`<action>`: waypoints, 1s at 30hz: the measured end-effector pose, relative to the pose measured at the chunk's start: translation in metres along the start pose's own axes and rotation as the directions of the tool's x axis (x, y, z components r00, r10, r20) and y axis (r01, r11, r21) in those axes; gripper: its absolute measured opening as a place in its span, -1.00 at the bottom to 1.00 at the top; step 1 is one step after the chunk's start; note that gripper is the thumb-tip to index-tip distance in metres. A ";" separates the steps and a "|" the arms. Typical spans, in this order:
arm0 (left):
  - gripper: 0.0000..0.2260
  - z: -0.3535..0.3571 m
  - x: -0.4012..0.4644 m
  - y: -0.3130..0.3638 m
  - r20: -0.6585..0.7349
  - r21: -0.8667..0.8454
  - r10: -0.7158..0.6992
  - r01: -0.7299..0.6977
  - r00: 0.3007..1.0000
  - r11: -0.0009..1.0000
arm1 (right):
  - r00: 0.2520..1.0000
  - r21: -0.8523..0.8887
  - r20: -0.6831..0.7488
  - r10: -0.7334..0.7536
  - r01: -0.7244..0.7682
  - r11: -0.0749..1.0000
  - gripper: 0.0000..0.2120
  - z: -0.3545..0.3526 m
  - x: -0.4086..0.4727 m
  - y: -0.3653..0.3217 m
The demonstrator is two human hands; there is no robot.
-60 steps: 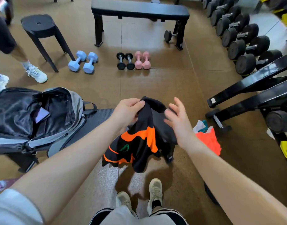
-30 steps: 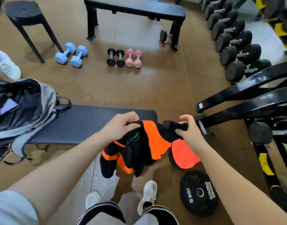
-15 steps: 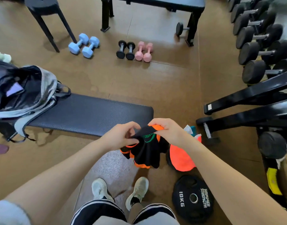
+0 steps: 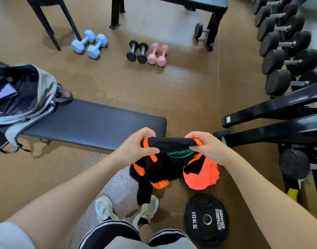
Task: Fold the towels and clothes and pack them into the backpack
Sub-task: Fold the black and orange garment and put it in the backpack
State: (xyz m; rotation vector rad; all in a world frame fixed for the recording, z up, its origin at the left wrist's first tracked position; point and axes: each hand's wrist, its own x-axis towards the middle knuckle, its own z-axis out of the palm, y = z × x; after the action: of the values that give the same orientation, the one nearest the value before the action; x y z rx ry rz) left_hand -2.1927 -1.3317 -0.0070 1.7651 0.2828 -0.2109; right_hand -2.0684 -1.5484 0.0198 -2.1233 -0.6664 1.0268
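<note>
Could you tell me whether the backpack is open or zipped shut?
Open: the backpack gapes on the bench, its dark lining exposed.

A tan rubber floor (image 4: 181, 90) is spreading across the gym, catching soft glare. A low padded worktop (image 4: 100, 123) is lying across the middle. Blue dumbbells (image 4: 89, 44), small black dumbbells (image 4: 137, 51) and pink dumbbells (image 4: 157, 54) are sitting side by side near a black bench (image 4: 190, 2). A rack of black dumbbells (image 4: 287, 51) is lining the right side, and a 10 kg weight plate (image 4: 206, 220) is lying flat below.
</note>
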 end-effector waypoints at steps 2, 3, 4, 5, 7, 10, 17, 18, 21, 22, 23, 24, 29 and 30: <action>-0.70 -0.004 0.000 0.007 -0.055 0.098 0.061 -0.056 0.997 0.994 | 0.994 -0.015 0.107 0.017 -0.015 1.000 -0.70 0.000 0.006 -0.008; -0.68 -0.006 0.001 0.009 -0.067 0.156 0.097 -0.086 0.993 0.984 | 0.984 0.010 0.178 0.026 -0.028 1.000 -0.68 0.001 0.009 -0.013; -0.67 -0.008 0.002 0.011 -0.064 0.214 0.132 -0.115 0.989 0.970 | 0.972 0.049 0.232 0.028 -0.040 0.998 -0.67 0.003 0.013 -0.017; -0.68 -0.009 0.002 0.012 -0.054 0.271 0.163 -0.142 0.985 0.952 | 0.967 0.098 0.252 0.041 -0.068 0.993 -0.71 0.007 0.015 -0.022; -0.73 -0.011 0.002 0.012 -0.017 0.364 0.213 -0.193 0.977 0.911 | 0.976 0.150 0.212 0.049 -0.082 0.985 -0.86 0.017 0.021 -0.028; -0.76 -0.017 0.000 -0.002 0.076 0.460 0.251 -0.257 0.965 0.850 | 0.995 0.118 0.043 -0.085 0.080 0.990 -0.83 0.024 0.031 -0.033; -0.87 -0.044 -0.004 -0.059 0.005 0.552 0.060 -0.053 0.998 0.832 | 0.980 0.266 0.172 -0.097 0.048 0.963 -0.83 0.024 0.035 -0.030; -0.86 -0.045 -0.006 -0.063 -0.058 0.520 0.085 -0.042 0.995 0.853 | 0.967 0.277 0.237 -0.089 0.021 0.961 -0.81 0.025 0.034 -0.030; -0.91 -0.041 -0.009 -0.059 -0.136 0.399 0.152 -0.086 0.979 0.913 | 0.940 0.081 0.335 0.067 -0.099 0.992 -0.66 0.040 0.036 -0.029; -0.90 -0.039 -0.010 -0.056 -0.121 0.380 0.179 -0.121 0.976 0.917 | 0.944 -0.032 0.297 0.142 -0.138 0.990 -0.60 0.047 0.038 -0.026; -0.89 -0.038 -0.011 -0.052 -0.098 0.384 0.210 -0.158 0.973 0.910 | 0.951 -0.113 0.251 0.178 -0.154 0.982 -0.64 0.055 0.041 -0.021; -0.90 -0.037 -0.013 -0.049 -0.076 0.402 0.249 -0.199 0.966 0.894 | 0.955 -0.147 0.224 0.194 -0.163 0.976 -0.77 0.063 0.044 -0.015; -0.88 -0.048 -0.027 -0.046 -0.046 0.447 0.344 -0.288 0.938 0.847 | 0.840 -0.106 0.502 0.203 -0.173 0.979 -0.68 0.096 0.047 -0.005; -0.88 -0.051 -0.030 -0.047 -0.040 0.453 0.346 -0.292 0.937 0.843 | 0.806 -0.077 0.554 0.208 -0.200 0.977 -0.64 0.100 0.047 -0.005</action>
State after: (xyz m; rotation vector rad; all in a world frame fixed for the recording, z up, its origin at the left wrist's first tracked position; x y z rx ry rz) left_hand -2.2361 -1.2746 -0.0311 2.2511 0.0161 0.0843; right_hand -2.1246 -1.4780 -0.0444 -1.9291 -0.7204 1.8103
